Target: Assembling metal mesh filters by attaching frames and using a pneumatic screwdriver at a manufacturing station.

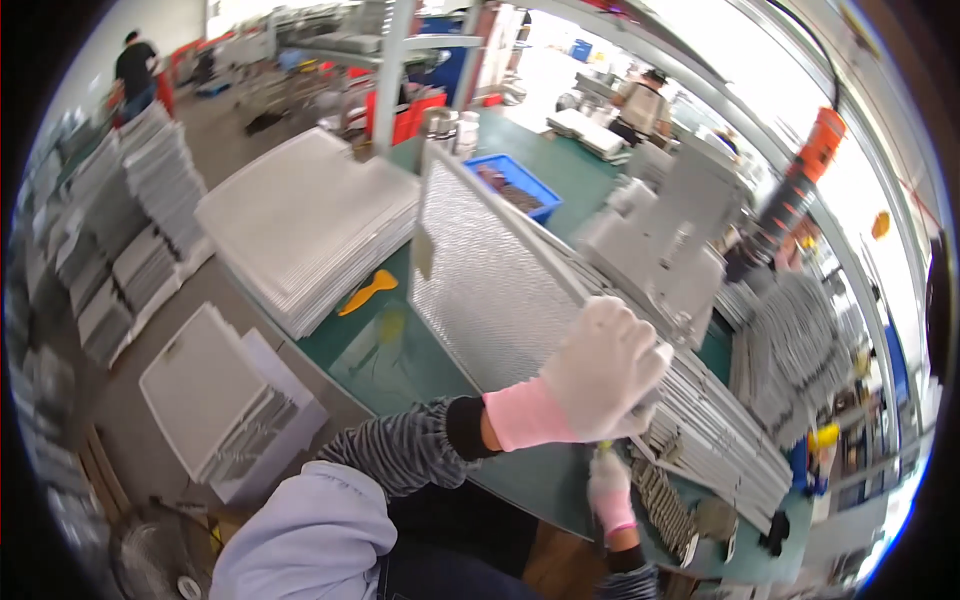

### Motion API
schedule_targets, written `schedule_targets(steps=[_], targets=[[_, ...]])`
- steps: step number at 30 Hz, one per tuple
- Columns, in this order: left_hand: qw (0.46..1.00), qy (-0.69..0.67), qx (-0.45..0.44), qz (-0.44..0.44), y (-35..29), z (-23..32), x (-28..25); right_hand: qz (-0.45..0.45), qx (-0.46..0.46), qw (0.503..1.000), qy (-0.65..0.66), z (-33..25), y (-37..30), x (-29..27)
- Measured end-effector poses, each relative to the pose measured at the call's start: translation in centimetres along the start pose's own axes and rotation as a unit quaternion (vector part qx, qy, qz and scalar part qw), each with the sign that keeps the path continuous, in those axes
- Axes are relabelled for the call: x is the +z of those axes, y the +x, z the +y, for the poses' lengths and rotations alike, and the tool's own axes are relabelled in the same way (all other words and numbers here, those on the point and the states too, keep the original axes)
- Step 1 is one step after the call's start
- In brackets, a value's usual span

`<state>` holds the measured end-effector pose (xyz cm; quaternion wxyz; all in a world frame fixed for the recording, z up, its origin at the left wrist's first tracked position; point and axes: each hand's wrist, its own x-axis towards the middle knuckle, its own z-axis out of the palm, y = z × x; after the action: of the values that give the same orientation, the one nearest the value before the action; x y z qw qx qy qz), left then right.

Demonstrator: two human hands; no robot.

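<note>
The grey panel [490,290] stands on its edge on the green table [350,360], with its textured face turned toward the person. The left hand [605,370], in a white glove, is at the near end of the panel and covers this corner; probably it is there to keep the panel upright. Its fingers are curled inward, but the glove hides whether they grip the edge, so one cannot tell. The right hand [608,492] is lower, near the table side, apart from the panel's visible face. Its fingers are blurred, and whether they hold something cannot be told. The pile of panels [310,220] lies flat to the left, perhaps for easy reach. The yellow scraper [370,291] rests beside this pile, well apart from both hands.
</note>
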<state>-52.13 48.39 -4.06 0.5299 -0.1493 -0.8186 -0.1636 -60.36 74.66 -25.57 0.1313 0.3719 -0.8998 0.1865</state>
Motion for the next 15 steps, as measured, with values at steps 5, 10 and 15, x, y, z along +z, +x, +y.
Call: schedule_targets(steps=[5,10,15], targets=[[1.0,0.003,0.01,-0.007,-1.0,-0.8,-1.3,-0.036,0.019,0.997,0.063,1.4,6.8,-5.5],[0.999,0.028,-0.013,-0.009,-0.8,-0.3,-1.2,0.293,-0.039,0.877,0.378,-9.9,23.3,-23.4],[0.997,0.018,0.018,0.076,-0.2,-0.4,0.6,0.178,-0.103,0.889,0.409,-18.3,29.9,-27.1]])
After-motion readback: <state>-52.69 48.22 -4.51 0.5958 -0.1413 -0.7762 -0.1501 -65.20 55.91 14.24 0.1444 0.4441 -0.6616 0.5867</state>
